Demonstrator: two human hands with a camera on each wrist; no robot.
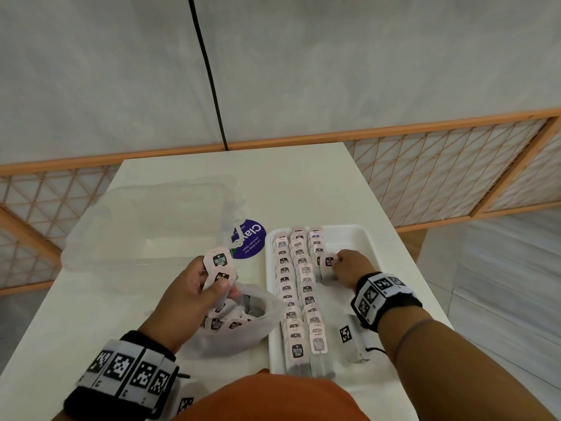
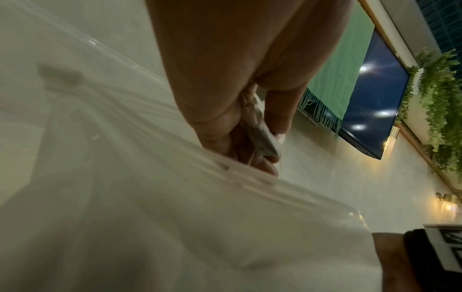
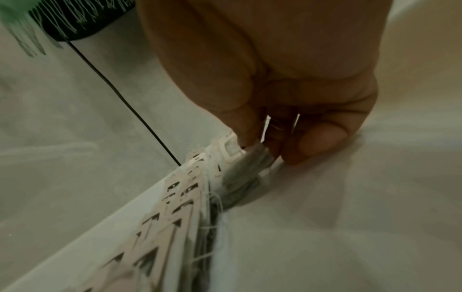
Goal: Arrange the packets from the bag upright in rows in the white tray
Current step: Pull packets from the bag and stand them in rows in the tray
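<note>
A white tray lies right of centre, holding rows of upright pale pink tea packets. My right hand is inside the tray at the third row, pinching one packet by its tag; the right wrist view shows the same packet between thumb and fingers against the row. My left hand is raised above the clear plastic bag and grips a small bunch of packets, seen edge-on as the packets in the left wrist view. More packets lie in the bag.
A clear plastic lidded box sits at the back left of the white table. A round purple sticker lies between box and tray. A marker tag with a cable rests in the tray's near right part.
</note>
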